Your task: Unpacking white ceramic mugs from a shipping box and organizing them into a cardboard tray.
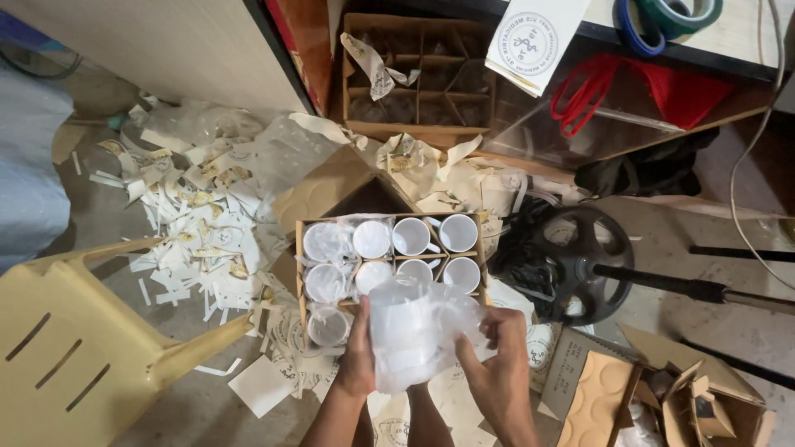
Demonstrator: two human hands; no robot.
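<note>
Both hands grip a white mug in a clear plastic bag [416, 331] just below the divided cardboard box [389, 273]: left hand [358, 352] and right hand [501, 364] have fingers closed on the wrap. In the box, four mugs appear bagged, four bare, and some cells look empty, so the job seems roughly half done. Left of the box lies white paper litter [199, 223]; above it, a second empty divided carton [418, 74] and a white round-printed package [534, 37].
</note>
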